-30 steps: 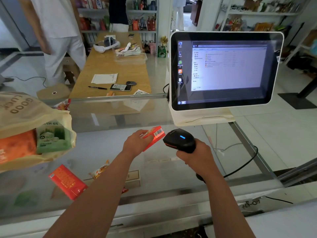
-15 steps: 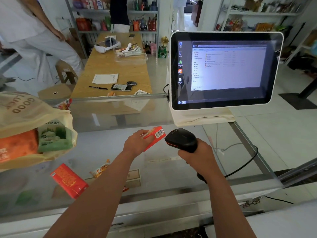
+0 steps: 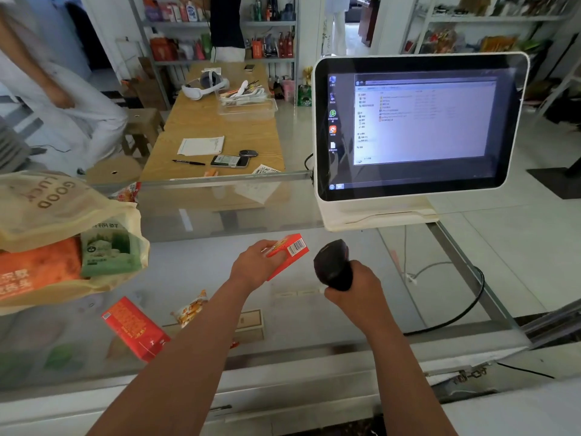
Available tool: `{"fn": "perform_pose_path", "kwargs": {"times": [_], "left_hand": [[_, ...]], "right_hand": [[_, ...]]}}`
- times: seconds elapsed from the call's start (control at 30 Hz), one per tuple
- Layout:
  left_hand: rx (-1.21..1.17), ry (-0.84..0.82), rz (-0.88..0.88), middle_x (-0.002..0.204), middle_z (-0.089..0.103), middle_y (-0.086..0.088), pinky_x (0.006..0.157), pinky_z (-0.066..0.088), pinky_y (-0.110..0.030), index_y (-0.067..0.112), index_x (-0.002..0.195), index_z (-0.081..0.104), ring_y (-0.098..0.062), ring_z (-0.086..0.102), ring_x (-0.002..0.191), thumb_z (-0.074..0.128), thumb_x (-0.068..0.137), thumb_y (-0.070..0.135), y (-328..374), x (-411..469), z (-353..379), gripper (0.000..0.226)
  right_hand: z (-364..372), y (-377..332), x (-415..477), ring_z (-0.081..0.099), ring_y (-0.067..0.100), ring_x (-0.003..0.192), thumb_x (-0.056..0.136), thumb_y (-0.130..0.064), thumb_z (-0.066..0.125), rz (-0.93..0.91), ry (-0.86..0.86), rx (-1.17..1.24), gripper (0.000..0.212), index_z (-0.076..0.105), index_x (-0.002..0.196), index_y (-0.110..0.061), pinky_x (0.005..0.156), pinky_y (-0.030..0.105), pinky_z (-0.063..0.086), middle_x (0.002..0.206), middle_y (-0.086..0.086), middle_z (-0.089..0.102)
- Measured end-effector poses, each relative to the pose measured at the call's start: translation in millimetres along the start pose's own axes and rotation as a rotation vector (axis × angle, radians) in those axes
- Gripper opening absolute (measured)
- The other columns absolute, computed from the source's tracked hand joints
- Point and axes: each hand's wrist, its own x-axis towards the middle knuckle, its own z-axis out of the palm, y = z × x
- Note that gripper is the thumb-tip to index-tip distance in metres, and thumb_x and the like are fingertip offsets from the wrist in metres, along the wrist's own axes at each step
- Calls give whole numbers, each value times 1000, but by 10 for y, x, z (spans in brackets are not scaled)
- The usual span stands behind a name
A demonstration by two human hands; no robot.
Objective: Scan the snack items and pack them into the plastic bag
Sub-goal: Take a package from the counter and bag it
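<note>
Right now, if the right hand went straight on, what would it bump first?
Probably the red box in the left hand; the scanner in the right hand points at its barcode. Depth is unclear.

A small retail shop, seen from behind its glass sales counter (image 3: 195, 272). A white point-of-sale terminal (image 3: 421, 127) with a lit screen stands at the right of the frame. In the lower centre, a black handheld barcode scanner (image 3: 333, 265) is held just beside a red snack box (image 3: 290, 254) showing its barcode label. Metal shelving (image 3: 220, 23) at upper centre and more shelves (image 3: 490, 17) at upper right carry bottles, boxes and packets. At left, a cream plastic bag (image 3: 47, 202) printed GOOD LUCK holds packaged goods, with a second red box (image 3: 135, 328) lying near it.
</note>
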Motion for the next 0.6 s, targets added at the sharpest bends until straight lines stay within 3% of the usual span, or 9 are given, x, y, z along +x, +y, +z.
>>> {"fn": "perform_pose_path", "kwargs": {"times": [0.13, 0.23, 0.33, 0.47, 0.53, 0.6], "left_hand": [[7, 3, 4, 131, 57, -4, 82, 48, -29, 26, 136, 47, -16, 57, 99, 54, 88, 59, -12, -23, 3, 59], [12, 10, 9, 129, 58, -3, 82, 48, -30, 25, 136, 48, -14, 55, 95, 54, 88, 58, -19, -55, 12, 58], [42, 42, 30, 125, 60, -3, 87, 52, -34, 24, 136, 49, -14, 56, 94, 56, 89, 55, -12, -104, 48, 57], [87, 81, 91, 133, 56, -3, 92, 51, -34, 26, 145, 38, -19, 57, 110, 64, 85, 53, -37, -178, 95, 71], [151, 142, 148, 136, 52, -2, 95, 47, -35, 30, 148, 29, -21, 52, 118, 68, 80, 56, -87, -218, 73, 83], [143, 225, 256, 131, 53, 0, 94, 48, -35, 32, 145, 32, -20, 51, 117, 72, 76, 56, -120, -264, -19, 83]], "right_hand": [[138, 112, -7, 47, 4, 77, 77, -17, 73, 18, -33, -50, 43, 49, 112, -16, 60, 5, 32, 106, -1, 46], [211, 166, -26, 47, 6, 79, 79, -12, 71, -2, -23, -82, 43, 49, 115, -13, 62, 6, 34, 112, 1, 45], [261, 187, -22, 49, 10, 89, 79, -6, 68, -18, 6, -106, 41, 51, 115, -10, 76, 16, 43, 114, 8, 48], [254, 142, -84, 46, 23, 116, 77, -17, 73, -2, -4, -193, 67, 41, 135, -13, 99, 34, 42, 124, 8, 46], [240, 61, -139, 39, 25, 123, 77, -25, 73, -28, 50, -221, 77, 33, 142, -15, 101, 35, 37, 130, 8, 43], [249, -79, -207, 39, 23, 121, 80, -24, 71, -86, 203, -113, 69, 39, 140, -14, 98, 30, 34, 129, 8, 46]]}}
